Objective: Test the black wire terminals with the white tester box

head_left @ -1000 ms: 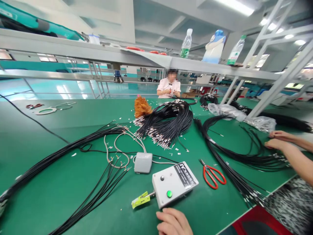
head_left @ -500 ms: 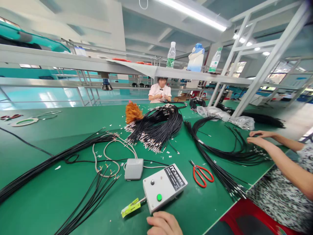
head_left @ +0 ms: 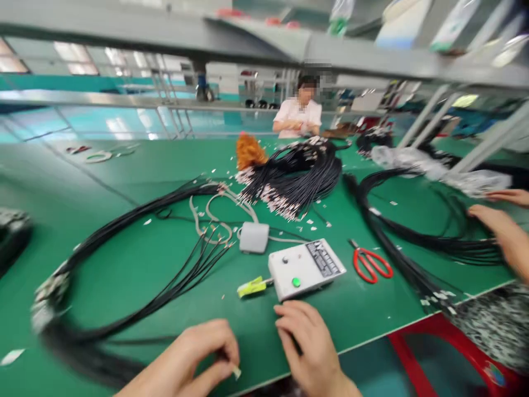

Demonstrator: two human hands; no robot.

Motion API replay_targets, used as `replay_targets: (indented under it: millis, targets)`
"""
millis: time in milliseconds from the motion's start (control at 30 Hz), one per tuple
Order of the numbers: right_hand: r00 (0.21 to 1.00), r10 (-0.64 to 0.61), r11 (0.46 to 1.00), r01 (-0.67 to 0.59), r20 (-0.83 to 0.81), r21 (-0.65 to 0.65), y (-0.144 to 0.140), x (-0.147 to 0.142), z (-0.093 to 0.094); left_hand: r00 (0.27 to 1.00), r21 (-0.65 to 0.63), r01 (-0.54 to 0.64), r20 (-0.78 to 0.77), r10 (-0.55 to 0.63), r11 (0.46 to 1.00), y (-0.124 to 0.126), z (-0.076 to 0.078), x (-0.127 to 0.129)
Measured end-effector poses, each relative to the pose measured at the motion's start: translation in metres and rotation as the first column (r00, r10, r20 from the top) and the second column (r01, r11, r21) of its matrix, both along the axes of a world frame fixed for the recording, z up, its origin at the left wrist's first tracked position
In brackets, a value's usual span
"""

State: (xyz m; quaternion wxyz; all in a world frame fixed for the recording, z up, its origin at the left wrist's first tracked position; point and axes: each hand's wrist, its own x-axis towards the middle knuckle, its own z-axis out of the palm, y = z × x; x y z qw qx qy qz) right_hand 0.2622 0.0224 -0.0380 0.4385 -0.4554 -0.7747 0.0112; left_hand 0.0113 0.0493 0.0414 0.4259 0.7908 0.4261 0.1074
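Observation:
My left hand (head_left: 202,355) is low in the picture, its thumb and forefinger pinched on a small pale piece (head_left: 236,373). I cannot tell whether this is the tip of a cable or a loose scrap. My right hand (head_left: 309,347) holds nothing, fingers bent and thumb apart, just in front of a white wire-twisting machine (head_left: 303,270). That box has a green button, a black knob and a yellow-green clip (head_left: 252,287) on its shaft. Left of my hands, a bundle of black cables (head_left: 124,212) curves around, with several thinner ends fanned out toward the middle.
Behind the machine lies a grey foot pedal (head_left: 253,237). Red-handled scissors (head_left: 372,264) are to its right. Farther back are a large cable pile (head_left: 301,176) and an orange fluffy duster (head_left: 249,151). A co-worker's hands (head_left: 502,231) touch cables at right; another person (head_left: 298,113) sits opposite.
The view has tilted down and turned left. My left hand has come into view with a small pale piece in its fingers. More of my right hand shows, still by the machine.

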Motion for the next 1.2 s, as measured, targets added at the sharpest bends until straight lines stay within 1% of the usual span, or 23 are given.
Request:
replay_targets:
  millis: [67, 133, 200, 267, 333, 467, 533, 600, 667, 767, 833, 967, 1100, 1200]
  targets:
    - [0.995, 0.048, 0.992, -0.058, -0.091, -0.111, -0.007, -0.002, 0.007, 0.997, -0.020, -0.010, 0.075, 0.012, 1.000, -0.002, 0.003, 0.006]
    - [0.964, 0.042, 0.961, -0.111, -0.264, -0.252, -0.013, -0.011, 0.015, 0.992, -0.016, -0.052, 0.110, 0.053, 0.999, -0.003, 0.003, 0.010]
    - [0.907, 0.014, 0.898, -0.197, -0.422, -0.394, -0.017, -0.023, 0.025, 0.989, -0.014, -0.087, 0.117, 0.088, 0.996, -0.005, 0.002, 0.012]
    - [0.862, 0.008, 0.839, -0.281, -0.507, -0.465, -0.019, -0.036, 0.034, 0.985, -0.019, -0.121, 0.118, 0.122, 0.993, -0.009, -0.002, 0.014]
    - [0.840, 0.013, 0.820, -0.319, -0.542, -0.475, -0.017, -0.047, 0.041, 0.980, -0.018, -0.153, 0.123, 0.154, 0.988, -0.012, -0.006, 0.015]
    - [0.820, 0.026, 0.817, -0.347, -0.571, -0.461, -0.011, -0.057, 0.046, 0.977, 0.009, -0.177, 0.118, 0.175, 0.984, -0.016, -0.010, 0.016]
    - [0.813, 0.021, 0.797, -0.365, -0.582, -0.481, -0.009, -0.057, 0.046, 0.979, 0.030, -0.162, 0.130, 0.157, 0.986, -0.016, -0.009, 0.015]
    - [0.795, 0.001, 0.763, -0.393, -0.606, -0.514, -0.008, -0.056, 0.045, 0.981, 0.055, -0.146, 0.140, 0.138, 0.988, -0.017, -0.008, 0.014]
    - [0.745, -0.046, 0.721, -0.436, -0.665, -0.538, -0.008, -0.055, 0.043, 0.978, 0.071, -0.171, 0.136, 0.160, 0.983, -0.017, -0.007, 0.014]
    - [0.624, -0.161, 0.663, -0.506, -0.765, -0.552, -0.010, -0.053, 0.039, 0.958, 0.067, -0.264, 0.135, 0.253, 0.962, -0.018, -0.006, 0.015]
    - [0.572, -0.213, 0.635, -0.535, -0.792, -0.557, -0.011, -0.054, 0.036, 0.939, 0.029, -0.313, 0.156, 0.305, 0.949, -0.019, -0.008, 0.017]
    - [0.534, -0.253, 0.590, -0.576, -0.806, -0.567, -0.011, -0.060, 0.033, 0.900, -0.104, -0.371, 0.204, 0.385, 0.923, -0.019, -0.011, 0.019]
    - [0.501, -0.310, 0.569, -0.584, -0.808, -0.580, -0.005, -0.069, 0.030, 0.883, -0.234, -0.350, 0.241, 0.403, 0.907, -0.020, -0.014, 0.017]
    - [0.446, -0.365, 0.516, -0.634, -0.817, -0.577, 0.000, -0.074, 0.029, 0.848, -0.354, -0.318, 0.310, 0.431, 0.880, -0.022, -0.015, 0.016]
